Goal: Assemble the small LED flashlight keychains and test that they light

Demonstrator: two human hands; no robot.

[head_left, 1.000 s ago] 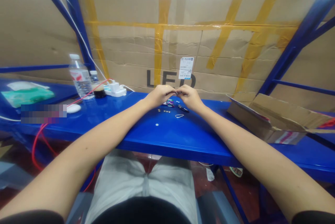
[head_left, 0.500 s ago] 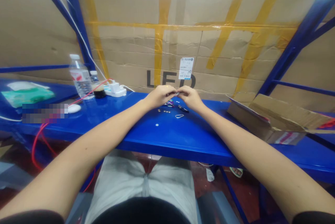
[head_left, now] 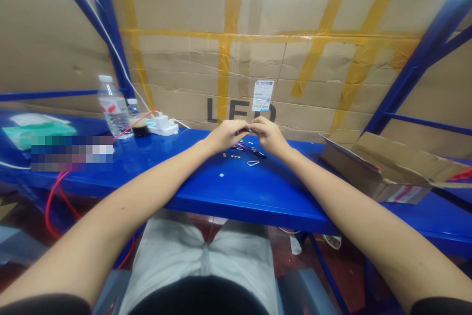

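Note:
My left hand (head_left: 229,135) and my right hand (head_left: 268,135) meet fingertip to fingertip above the blue table (head_left: 236,192). Both are closed in a pinch around something tiny, mostly hidden by the fingers. Beneath them lies a small pile of shiny multicoloured pieces (head_left: 240,145), partly covered by my left hand. A dark, slim object with a metal end (head_left: 258,153) rests below my right hand. Nearer to me is a silver carabiner (head_left: 253,163). Several small gold-coloured pieces (head_left: 235,157) sit left of it, and a white dot (head_left: 221,175) shows closer to the table edge.
An open cardboard box (head_left: 383,177) stands at the right. On the left are a water bottle (head_left: 112,108), a small bottle of dark liquid (head_left: 139,123), a white power strip (head_left: 162,127), a green packet (head_left: 37,133) and red cable (head_left: 51,207). A large carton (head_left: 184,69) rises behind.
My fingertips have shifted slightly and my right fingers now cover more of the small thing between the hands. The things on the table lie as before.

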